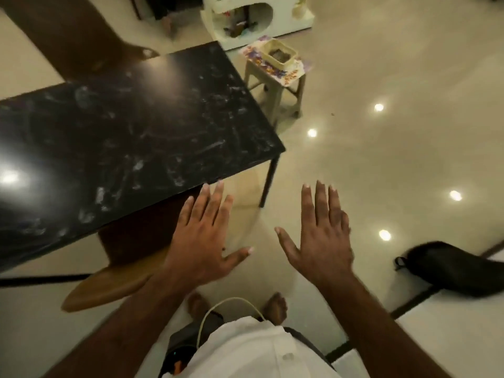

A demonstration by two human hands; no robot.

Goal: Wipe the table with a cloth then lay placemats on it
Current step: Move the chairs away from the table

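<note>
Both hands spread flat, fingers apart, grasping nothing: left hand [203, 241] just off near right corner of black counter [131, 137], right hand [319, 236] over floor. Counter top smeared with pale marks, wiping not begun by my judgement. Placemats [272, 65] seem lying on stool [275, 88] beyond far right corner, small tub on top. Cloth not seen; next move: fetch it.

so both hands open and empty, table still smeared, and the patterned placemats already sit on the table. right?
Not quite. In the head view the patterned placemats lie on the stool beyond the table's far corner, under a cream basket, not on the table. The rest holds: left hand and right hand open and empty, table smeared.
</note>
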